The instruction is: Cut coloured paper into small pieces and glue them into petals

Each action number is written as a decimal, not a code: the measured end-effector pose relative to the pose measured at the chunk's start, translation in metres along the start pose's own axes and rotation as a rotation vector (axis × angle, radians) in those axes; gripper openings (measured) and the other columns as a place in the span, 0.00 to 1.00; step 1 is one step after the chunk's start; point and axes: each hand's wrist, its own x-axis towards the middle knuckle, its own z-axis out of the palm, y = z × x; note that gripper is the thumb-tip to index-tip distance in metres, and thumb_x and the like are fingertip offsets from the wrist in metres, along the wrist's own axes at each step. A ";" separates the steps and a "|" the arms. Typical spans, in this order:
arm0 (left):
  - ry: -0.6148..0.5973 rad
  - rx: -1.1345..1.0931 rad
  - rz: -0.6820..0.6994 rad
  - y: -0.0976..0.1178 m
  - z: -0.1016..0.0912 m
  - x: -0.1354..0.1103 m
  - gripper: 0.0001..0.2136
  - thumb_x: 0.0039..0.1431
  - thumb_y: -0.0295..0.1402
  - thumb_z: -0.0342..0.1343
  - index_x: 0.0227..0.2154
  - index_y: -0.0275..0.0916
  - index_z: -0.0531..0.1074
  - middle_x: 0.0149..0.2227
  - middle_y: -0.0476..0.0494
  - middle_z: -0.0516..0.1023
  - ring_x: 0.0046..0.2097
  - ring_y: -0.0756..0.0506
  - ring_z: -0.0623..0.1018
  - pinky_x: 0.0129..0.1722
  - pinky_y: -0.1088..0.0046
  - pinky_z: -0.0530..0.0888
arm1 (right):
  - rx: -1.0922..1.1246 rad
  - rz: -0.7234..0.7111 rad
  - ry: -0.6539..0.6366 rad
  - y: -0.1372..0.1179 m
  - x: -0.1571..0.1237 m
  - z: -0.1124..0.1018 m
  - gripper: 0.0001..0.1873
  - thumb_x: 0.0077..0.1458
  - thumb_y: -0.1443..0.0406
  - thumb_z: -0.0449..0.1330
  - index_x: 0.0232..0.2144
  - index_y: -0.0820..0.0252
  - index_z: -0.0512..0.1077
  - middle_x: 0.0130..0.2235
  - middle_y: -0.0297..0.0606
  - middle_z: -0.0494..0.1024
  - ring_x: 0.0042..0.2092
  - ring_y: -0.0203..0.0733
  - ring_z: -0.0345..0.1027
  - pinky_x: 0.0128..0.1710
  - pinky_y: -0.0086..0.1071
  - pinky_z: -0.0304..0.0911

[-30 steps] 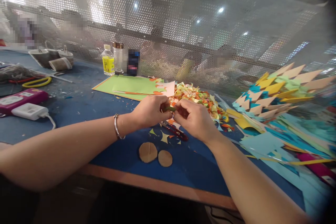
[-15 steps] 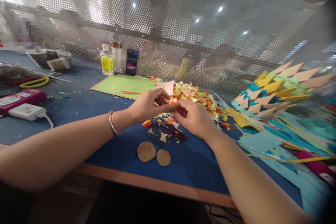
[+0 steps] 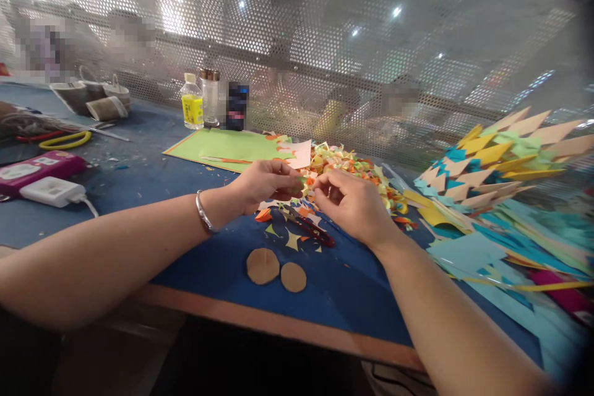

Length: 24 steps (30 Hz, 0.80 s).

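Note:
My left hand [image 3: 271, 184], with a silver bracelet at its wrist, pinches a small green piece of paper [image 3: 301, 185] at its fingertips. Just right of that piece, my right hand [image 3: 349, 203] has its fingers curled and pressed together; whatever may be between them is hidden. Behind both hands rises a heap of folded paper pieces [image 3: 346, 164] in orange, yellow, green and white. Dark red-handled scissors [image 3: 318, 234] lie below the hands among star-shaped paper scraps [image 3: 292, 239]. Nearer the front edge lie two round brown cardboard discs [image 3: 262, 266], one larger than the other.
Green paper sheets [image 3: 218, 145] lie behind my left hand. A yellow-labelled bottle [image 3: 192, 105] and a clear jar [image 3: 211, 99] stand at the back. On the right is a spiky folded-paper construction [image 3: 482, 164] beside blue sheets [image 3: 468, 253]. A magenta device [image 3: 39, 172] lies left.
My fingertips have parted slightly, and the green piece now shows at my left fingers. The whole view has shifted a little.

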 end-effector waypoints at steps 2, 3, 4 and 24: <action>0.018 -0.077 -0.061 0.001 0.001 0.000 0.06 0.54 0.25 0.61 0.24 0.36 0.71 0.26 0.45 0.79 0.32 0.50 0.80 0.33 0.75 0.72 | -0.005 -0.074 0.041 -0.003 0.000 0.001 0.02 0.54 0.67 0.57 0.31 0.59 0.70 0.29 0.33 0.72 0.25 0.32 0.62 0.27 0.30 0.60; 0.016 -0.098 -0.078 0.001 0.001 0.000 0.06 0.55 0.25 0.61 0.24 0.35 0.71 0.26 0.45 0.79 0.33 0.50 0.80 0.33 0.75 0.72 | -0.014 -0.108 0.053 -0.005 -0.001 0.001 0.02 0.55 0.67 0.57 0.33 0.59 0.70 0.30 0.34 0.72 0.25 0.32 0.62 0.28 0.30 0.60; 0.009 -0.114 -0.089 0.001 0.001 0.000 0.06 0.55 0.25 0.60 0.24 0.35 0.71 0.27 0.44 0.79 0.33 0.49 0.81 0.33 0.76 0.72 | -0.029 -0.135 0.062 -0.007 -0.001 0.002 0.03 0.55 0.67 0.57 0.34 0.59 0.70 0.31 0.35 0.73 0.25 0.32 0.63 0.28 0.30 0.61; 0.019 -0.290 -0.141 -0.001 0.011 -0.008 0.07 0.58 0.21 0.57 0.26 0.33 0.72 0.26 0.46 0.78 0.29 0.51 0.79 0.37 0.75 0.76 | -0.053 -0.224 0.122 -0.011 -0.001 0.006 0.03 0.59 0.68 0.56 0.33 0.59 0.70 0.31 0.35 0.72 0.29 0.35 0.66 0.32 0.31 0.62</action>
